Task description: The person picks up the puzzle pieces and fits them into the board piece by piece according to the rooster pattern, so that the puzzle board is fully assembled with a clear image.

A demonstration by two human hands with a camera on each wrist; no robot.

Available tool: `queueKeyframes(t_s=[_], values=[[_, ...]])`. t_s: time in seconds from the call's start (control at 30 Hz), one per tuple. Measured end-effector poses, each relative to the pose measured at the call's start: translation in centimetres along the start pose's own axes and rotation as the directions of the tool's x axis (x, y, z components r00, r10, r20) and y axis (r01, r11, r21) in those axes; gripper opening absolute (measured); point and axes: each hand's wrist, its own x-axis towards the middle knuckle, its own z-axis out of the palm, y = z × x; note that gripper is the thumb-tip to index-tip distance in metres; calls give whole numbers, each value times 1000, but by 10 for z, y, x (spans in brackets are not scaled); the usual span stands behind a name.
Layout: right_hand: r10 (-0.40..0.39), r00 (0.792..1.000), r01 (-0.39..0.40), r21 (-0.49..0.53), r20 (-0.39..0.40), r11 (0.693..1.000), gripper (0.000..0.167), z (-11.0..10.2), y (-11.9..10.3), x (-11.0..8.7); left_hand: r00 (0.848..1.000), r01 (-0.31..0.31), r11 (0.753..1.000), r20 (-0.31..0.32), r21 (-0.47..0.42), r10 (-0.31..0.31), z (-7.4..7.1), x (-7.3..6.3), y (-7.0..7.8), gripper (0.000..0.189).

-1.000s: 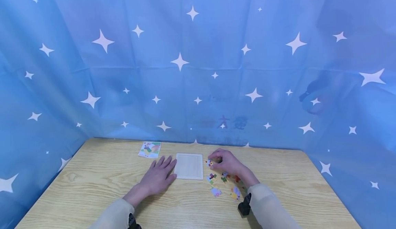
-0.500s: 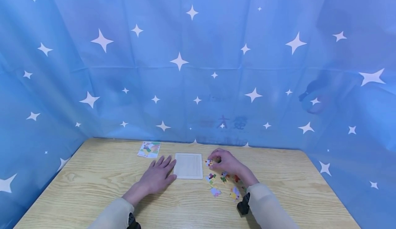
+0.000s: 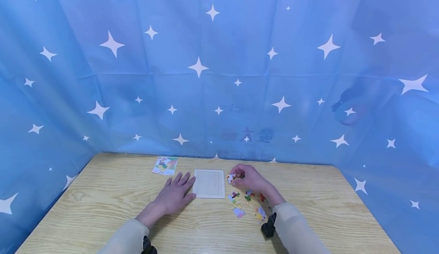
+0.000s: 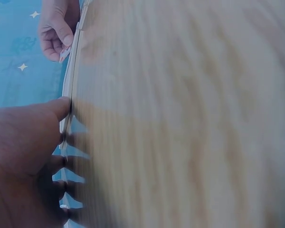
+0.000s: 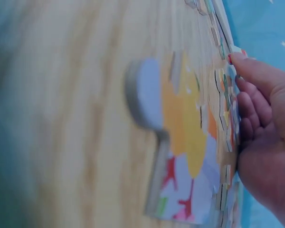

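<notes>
the person's left hand (image 3: 174,196) and right hand (image 3: 250,180) are bare. well behind the fingers (image 3: 190,184) of the left hand, past the wrist, starts the left sleeve (image 3: 126,238): long, off-white, plain, with a softly rounded end. the right sleeve (image 3: 299,227) matches it, pale and loose, also well back from the fingers, with light creases near its end. behind the fingers, at the thumb side of each cuff, sits a small black camera, the left camera (image 3: 148,246) cut by the lower edge, the right camera (image 3: 268,229) blocky and matt.
</notes>
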Motion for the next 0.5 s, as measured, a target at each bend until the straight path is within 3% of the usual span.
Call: queueKeyframes(t_s=[0.23,0.5], values=[[44,998,-40,100,-34,994,17,3,-3,0,1000,-27,1000,-10,8,27,1,2,-3,61],[79,987,-74,39,-143,997,17,7,-3,6,1000,-6,1000,2,-18,6,-2,0,1,59]])
